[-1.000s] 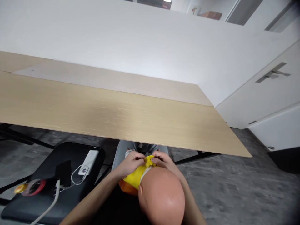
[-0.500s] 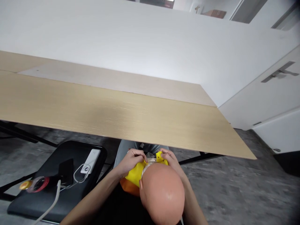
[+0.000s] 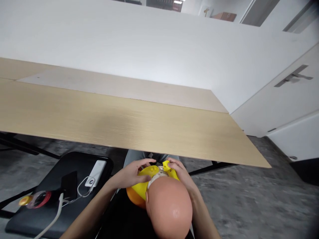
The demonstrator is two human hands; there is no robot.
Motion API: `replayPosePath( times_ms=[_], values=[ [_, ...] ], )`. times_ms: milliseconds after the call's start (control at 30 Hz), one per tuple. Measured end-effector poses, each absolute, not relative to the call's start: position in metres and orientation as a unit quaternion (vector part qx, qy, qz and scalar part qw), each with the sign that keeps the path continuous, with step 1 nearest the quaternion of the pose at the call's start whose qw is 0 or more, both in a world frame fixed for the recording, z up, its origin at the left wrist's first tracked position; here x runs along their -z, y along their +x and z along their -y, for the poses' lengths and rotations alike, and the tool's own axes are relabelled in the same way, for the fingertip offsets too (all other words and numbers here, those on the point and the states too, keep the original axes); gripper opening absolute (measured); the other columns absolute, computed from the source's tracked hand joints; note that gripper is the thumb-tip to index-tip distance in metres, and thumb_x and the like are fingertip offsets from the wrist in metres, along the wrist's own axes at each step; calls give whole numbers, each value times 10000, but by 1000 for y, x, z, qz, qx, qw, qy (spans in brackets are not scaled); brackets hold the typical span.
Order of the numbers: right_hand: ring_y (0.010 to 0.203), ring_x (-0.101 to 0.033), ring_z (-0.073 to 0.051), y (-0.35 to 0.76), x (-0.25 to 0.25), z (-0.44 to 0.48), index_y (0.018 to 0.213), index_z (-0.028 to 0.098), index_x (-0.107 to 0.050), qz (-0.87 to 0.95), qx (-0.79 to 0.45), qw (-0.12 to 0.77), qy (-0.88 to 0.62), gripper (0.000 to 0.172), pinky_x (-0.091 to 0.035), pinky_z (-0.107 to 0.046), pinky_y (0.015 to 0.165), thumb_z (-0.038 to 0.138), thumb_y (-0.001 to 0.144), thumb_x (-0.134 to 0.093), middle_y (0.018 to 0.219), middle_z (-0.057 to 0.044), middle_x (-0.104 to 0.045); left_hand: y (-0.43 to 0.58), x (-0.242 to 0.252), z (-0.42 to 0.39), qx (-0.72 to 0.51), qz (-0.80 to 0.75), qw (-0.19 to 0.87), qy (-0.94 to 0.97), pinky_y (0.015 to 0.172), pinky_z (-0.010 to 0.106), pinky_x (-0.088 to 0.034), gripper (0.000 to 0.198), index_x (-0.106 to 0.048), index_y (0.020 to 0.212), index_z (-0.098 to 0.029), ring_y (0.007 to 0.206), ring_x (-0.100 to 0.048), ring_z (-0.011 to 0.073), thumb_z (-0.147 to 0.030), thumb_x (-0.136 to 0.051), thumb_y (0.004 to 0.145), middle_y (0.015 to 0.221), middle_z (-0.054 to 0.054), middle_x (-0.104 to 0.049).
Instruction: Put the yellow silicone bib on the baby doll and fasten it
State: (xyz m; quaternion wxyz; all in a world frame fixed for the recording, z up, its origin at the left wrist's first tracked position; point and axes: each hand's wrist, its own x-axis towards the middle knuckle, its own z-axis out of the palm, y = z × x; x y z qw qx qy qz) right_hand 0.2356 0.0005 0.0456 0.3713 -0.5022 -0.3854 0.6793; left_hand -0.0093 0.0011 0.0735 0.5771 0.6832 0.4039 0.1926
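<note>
A bald doll (image 3: 170, 205) rests in my lap, the top of its head toward me. Around its neck lies a yellow silicone bib (image 3: 141, 188) with an orange part (image 3: 136, 198) at the left. Small round nubs show on the bib's left end, and holes on its right end. My right hand (image 3: 179, 170) pinches the holed strap end. My left hand (image 3: 132, 174) is open over the nubbed end, fingers apart and thumb resting against the yellow. A whitish collar (image 3: 159, 174) shows between the two ends. The doll's face and body are mostly hidden.
A wooden table (image 3: 149, 122) stands just beyond my knees. To my left, a black chair (image 3: 74, 212) holds a white power bank (image 3: 96, 173) with a cable, a dark phone (image 3: 69, 184) and a bottle with a yellow cap (image 3: 25, 200). A door (image 3: 286, 109) is at the right.
My left hand has let go of its pinch on the bib's left end and spread its fingers, moving slightly left. My right hand still grips the holed strap. The view has shifted slightly.
</note>
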Motion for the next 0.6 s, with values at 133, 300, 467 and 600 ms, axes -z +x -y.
replayPosePath(
  times_ms=[133, 300, 467, 600],
  values=[
    [717, -468, -131, 237, -52, -1, 805, 164, -588, 420, -688, 366, -465, 123, -347, -231, 650, 274, 756, -567, 769, -8, -508, -20, -82, 0, -154, -373, 517, 755, 1052, 415, -389, 629, -474, 1395, -282, 1222, -510, 277, -419, -670, 813, 1363, 81, -547],
    [829, -555, -176, 245, -53, 0, 883, 142, -682, 416, -714, 380, -416, 202, -398, -254, 732, 276, 806, -552, 889, -66, -624, -24, -93, 0, -114, -314, 495, 802, 1069, 404, -366, 732, -404, 1443, -321, 1243, -505, 294, -405, -709, 783, 1400, 61, -532],
    [740, -601, -190, 254, -50, 2, 839, 145, -669, 343, -743, 427, -384, 182, -426, -275, 683, 303, 847, -578, 805, -80, -649, -21, -94, -1, -99, -280, 494, 817, 1105, 417, -320, 919, -281, 1502, -318, 1307, -446, 311, -401, -760, 722, 1459, 70, -469],
    [666, -557, -157, 261, -61, 4, 752, 140, -630, 338, -718, 463, -396, 212, -423, -263, 634, 329, 843, -597, 753, -69, -614, -20, -87, 0, -93, -272, 479, 829, 1127, 452, -265, 912, -276, 1502, -341, 1351, -385, 330, -421, -751, 728, 1509, 64, -402]
  ],
)
